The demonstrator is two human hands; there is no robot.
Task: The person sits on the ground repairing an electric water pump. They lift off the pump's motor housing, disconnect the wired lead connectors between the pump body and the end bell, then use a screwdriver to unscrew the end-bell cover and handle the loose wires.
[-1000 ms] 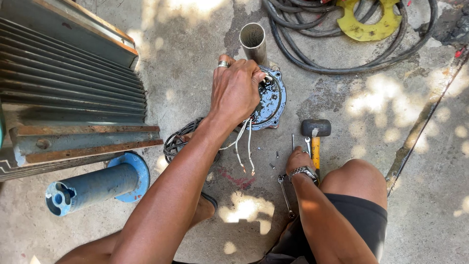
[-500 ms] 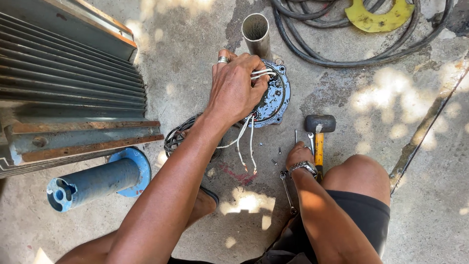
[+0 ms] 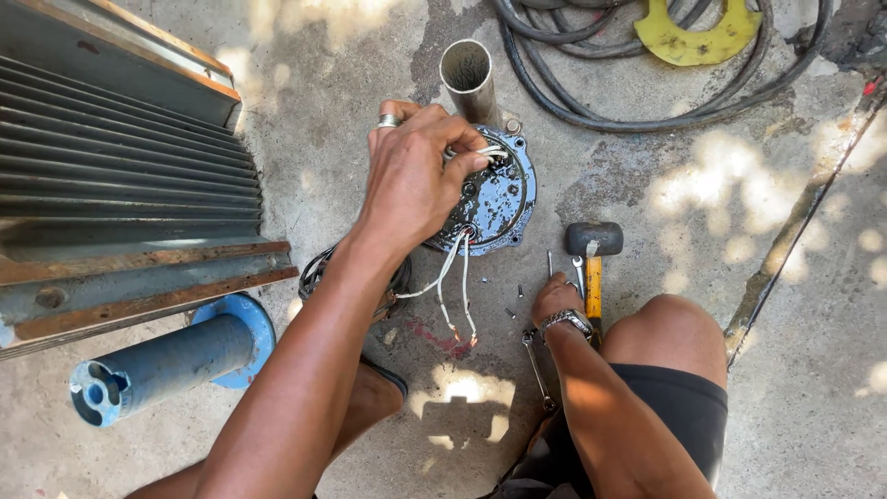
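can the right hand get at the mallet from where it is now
Probably yes. The right hand rests on the ground right beside the mallet, whose yellow handle runs down next to it, and nothing lies between them except a small wrench.

Left hand (image 3: pixel 416 180) on the round cover (image 3: pixel 499 199); pipe (image 3: pixel 468 79) just behind; hammer (image 3: pixel 593 254) right; finned housing (image 3: pixel 120 194) far left.

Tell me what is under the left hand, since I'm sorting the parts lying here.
Under the left hand sits a round blue motor cover, with white wires trailing from it. Its left part and what the fingertips pinch are covered.
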